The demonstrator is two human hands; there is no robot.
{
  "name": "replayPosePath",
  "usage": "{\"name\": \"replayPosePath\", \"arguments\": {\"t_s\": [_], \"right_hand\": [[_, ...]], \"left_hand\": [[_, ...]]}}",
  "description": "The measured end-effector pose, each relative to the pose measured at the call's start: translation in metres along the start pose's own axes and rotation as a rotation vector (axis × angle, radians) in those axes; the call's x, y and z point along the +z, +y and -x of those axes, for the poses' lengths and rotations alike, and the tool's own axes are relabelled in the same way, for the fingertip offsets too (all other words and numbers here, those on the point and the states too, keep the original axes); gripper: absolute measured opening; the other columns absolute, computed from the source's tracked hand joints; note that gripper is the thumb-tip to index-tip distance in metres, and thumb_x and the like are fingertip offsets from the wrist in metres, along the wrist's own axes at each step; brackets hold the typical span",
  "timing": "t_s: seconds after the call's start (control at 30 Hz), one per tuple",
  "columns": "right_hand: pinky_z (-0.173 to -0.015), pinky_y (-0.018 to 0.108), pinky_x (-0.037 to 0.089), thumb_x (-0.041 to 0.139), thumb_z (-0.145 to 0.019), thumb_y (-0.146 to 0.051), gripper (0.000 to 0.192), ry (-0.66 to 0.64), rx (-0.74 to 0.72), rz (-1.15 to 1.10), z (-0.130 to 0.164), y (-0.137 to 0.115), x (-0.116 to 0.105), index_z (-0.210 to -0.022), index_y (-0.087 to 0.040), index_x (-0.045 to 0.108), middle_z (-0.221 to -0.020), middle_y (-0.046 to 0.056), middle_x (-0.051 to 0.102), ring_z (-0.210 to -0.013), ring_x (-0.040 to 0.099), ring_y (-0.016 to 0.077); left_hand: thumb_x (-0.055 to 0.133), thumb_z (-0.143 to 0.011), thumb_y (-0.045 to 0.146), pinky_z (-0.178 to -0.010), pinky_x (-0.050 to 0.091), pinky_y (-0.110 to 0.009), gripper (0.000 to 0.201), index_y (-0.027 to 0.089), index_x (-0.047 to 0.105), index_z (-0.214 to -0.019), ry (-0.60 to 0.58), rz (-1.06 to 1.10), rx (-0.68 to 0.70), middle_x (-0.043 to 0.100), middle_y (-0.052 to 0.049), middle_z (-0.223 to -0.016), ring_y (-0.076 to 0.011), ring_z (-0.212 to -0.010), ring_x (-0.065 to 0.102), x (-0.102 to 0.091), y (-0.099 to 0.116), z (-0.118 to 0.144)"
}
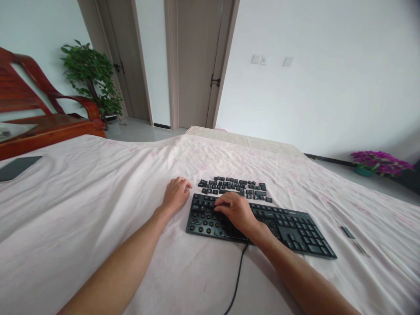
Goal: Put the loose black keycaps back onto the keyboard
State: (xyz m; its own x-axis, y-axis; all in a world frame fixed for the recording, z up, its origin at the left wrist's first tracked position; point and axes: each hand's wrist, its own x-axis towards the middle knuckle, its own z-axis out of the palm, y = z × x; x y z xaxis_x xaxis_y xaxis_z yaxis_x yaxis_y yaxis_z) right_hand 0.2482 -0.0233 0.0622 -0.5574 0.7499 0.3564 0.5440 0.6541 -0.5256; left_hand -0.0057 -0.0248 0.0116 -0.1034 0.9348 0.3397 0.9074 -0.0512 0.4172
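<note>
My long black plastic keyboard (288, 232) lies aslant on the pale pink floral cloth (157, 267), and by my judgement the work on it is partway along. Black keycaps sit in place along the far edge at the left and over the number block (313, 238) at the right end; toward the near left corner the caps are off and round, amber-ringed switches (208, 230) stand bare, with more uncapped space to the right of my wrist. The small loose black plastic keycaps (229, 185) are spread in rough rows just beyond the far edge, so a good share of the letter area is uncovered; whether caps are coming off or going on, I can't tell from this. My right hand (218, 207) is over the left part of the keyboard, thumb and fingers drawn into a pinch; I can't see whether they quite meet or have a cap between them. My left hand (177, 192) rests on the cloth beside the far left corner, fingers loosely curled, nothing visible in it. As for writing, there's a pale mark (292, 212) near the keyboard's far right corner, too small to read, and the legends on the caps are too tiny to make out; I can read no brand anywhere.
</note>
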Motion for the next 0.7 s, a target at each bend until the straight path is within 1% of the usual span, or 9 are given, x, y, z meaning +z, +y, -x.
{"name": "replayPosePath", "arguments": {"t_s": [0.13,0.27,0.37,0.47,0.7], "right_hand": [[-0.077,0.029,0.047,0.076,-0.079,-0.015,0.010,0.001,-0.089,0.050,0.003,-0.008,0.007,-0.080,-0.025,0.074,-0.084,-0.001,0.074,-0.084,0.064,0.0178],[-0.078,0.029,0.046,0.074,-0.082,-0.017,0.007,-0.021,-0.173,0.140,0.004,-0.013,0.012,-0.081,-0.023,0.073,-0.085,0.000,0.074,-0.083,0.062,0.0176],[-0.077,0.030,0.046,0.072,-0.085,-0.020,0.004,-0.038,-0.217,0.213,0.003,-0.015,0.016,-0.083,-0.022,0.073,-0.086,0.001,0.074,-0.083,0.060,0.0182],[-0.076,0.031,0.045,0.070,-0.087,-0.022,0.005,-0.043,-0.254,0.261,0.002,-0.016,0.018,-0.083,-0.022,0.074,-0.085,0.002,0.074,-0.083,0.059,0.0194],[-0.077,0.031,0.047,0.066,-0.090,-0.023,0.011,-0.036,-0.315,0.232,0.001,-0.011,0.021,-0.084,-0.022,0.074,-0.086,0.002,0.074,-0.083,0.060,0.0187]], "left_hand": [[0.053,-0.081,0.014,-0.095,0.039,-0.036,0.021,0.025,0.066,-0.094,0.015,-0.001,0.012,0.064,-0.003,-0.108,-0.0228,-0.106,0.053,0.000,0.000,0.001],[0.053,-0.081,0.015,-0.094,0.039,-0.036,0.020,0.025,0.066,-0.094,0.021,0.001,0.010,0.064,-0.004,-0.108,-0.0231,-0.106,0.053,0.001,-0.001,0.001],[0.054,-0.081,0.015,-0.095,0.038,-0.036,0.020,0.025,0.066,-0.093,0.021,0.003,0.009,0.064,-0.004,-0.108,-0.0232,-0.106,0.053,0.002,-0.001,0.001],[0.054,-0.081,0.015,-0.094,0.039,-0.037,0.020,0.025,0.066,-0.094,0.022,0.000,0.003,0.064,-0.004,-0.109,-0.0234,-0.107,0.053,0.003,-0.002,0.000],[0.054,-0.082,0.016,-0.094,0.039,-0.037,0.020,0.025,0.066,-0.095,0.021,-0.008,0.005,0.064,-0.004,-0.110,-0.0235,-0.107,0.053,0.003,-0.002,0.000]]}}
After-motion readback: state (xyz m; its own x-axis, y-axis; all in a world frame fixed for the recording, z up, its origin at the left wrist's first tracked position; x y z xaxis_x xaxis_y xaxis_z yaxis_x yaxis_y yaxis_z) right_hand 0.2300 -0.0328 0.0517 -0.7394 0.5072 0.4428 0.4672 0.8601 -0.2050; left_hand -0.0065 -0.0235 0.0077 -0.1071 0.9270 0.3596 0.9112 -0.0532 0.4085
